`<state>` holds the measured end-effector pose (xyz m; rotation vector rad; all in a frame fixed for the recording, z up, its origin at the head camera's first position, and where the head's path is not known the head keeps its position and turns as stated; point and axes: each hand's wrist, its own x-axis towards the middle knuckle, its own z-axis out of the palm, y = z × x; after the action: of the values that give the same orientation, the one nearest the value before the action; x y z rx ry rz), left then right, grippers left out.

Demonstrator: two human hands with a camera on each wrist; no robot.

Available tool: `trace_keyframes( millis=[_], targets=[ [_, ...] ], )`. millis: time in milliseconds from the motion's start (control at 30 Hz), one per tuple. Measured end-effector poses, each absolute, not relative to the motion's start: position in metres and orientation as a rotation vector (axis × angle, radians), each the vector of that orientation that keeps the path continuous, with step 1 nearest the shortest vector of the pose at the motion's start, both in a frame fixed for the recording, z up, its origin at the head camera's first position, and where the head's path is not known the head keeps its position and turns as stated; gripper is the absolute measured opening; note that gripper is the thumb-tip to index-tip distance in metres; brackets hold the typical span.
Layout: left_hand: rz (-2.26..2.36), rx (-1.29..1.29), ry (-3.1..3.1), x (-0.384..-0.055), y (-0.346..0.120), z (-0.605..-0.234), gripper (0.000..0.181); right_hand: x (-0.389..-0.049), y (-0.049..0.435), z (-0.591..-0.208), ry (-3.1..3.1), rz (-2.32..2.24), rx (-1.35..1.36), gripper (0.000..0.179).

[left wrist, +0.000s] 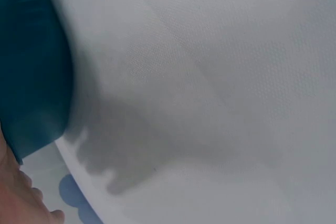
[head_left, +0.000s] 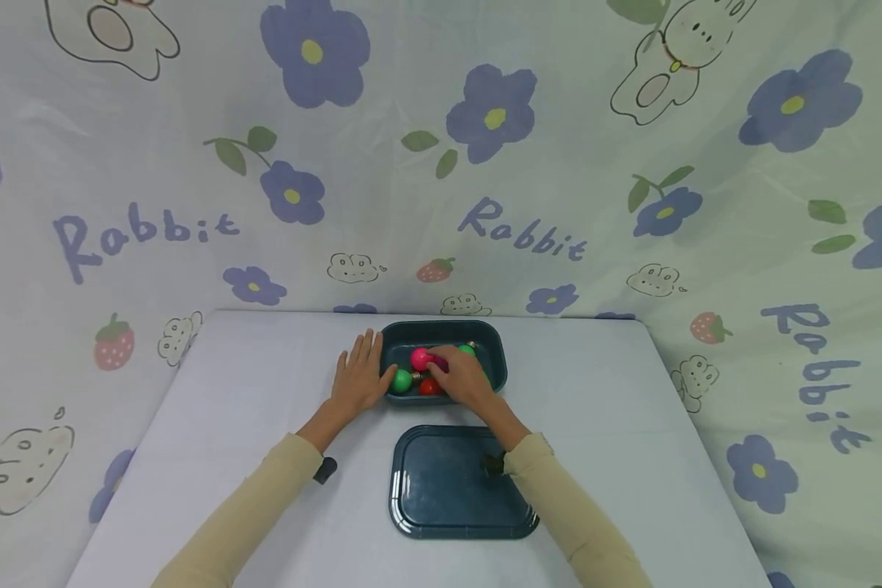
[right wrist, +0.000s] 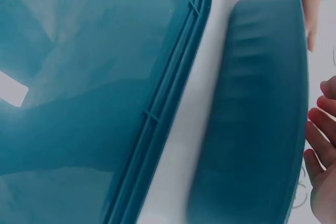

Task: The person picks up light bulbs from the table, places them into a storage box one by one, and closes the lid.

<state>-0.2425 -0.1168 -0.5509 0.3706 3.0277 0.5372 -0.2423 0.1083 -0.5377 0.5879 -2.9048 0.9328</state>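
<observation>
A dark teal tub [head_left: 443,331] holds several small round coloured bulbs. Inside, a green bulb [head_left: 402,380] with a brass-coloured screw base lies at the near left, beside a red bulb [head_left: 429,386]. My right hand [head_left: 461,376] reaches in over the near rim, thumb and fingers pinching a pink bulb [head_left: 420,358]; the grip is partly covered by the hand. More green [head_left: 466,350] shows past the knuckles. My left hand [head_left: 358,377] rests along the tub's left side, fingers straight, thumb at the rim. In the right wrist view the tub wall [right wrist: 257,103] hides the bulbs.
A flat dark teal lid [head_left: 448,482] lies on the white table [head_left: 265,490] in front of the tub, partly under my right forearm. Behind the table's far edge hangs a patterned cloth [head_left: 382,204]. Dark wrist cameras [head_left: 326,469] sit at both sleeves.
</observation>
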Motion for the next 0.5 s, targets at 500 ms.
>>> trace_keyframes(
  millis=[500],
  targets=[
    [0.561,0.375,3.017,-0.245,-0.117,-0.551,0.075,-0.231,0.151,-0.526,-2.787,0.903,0.599,0.030]
  ],
)
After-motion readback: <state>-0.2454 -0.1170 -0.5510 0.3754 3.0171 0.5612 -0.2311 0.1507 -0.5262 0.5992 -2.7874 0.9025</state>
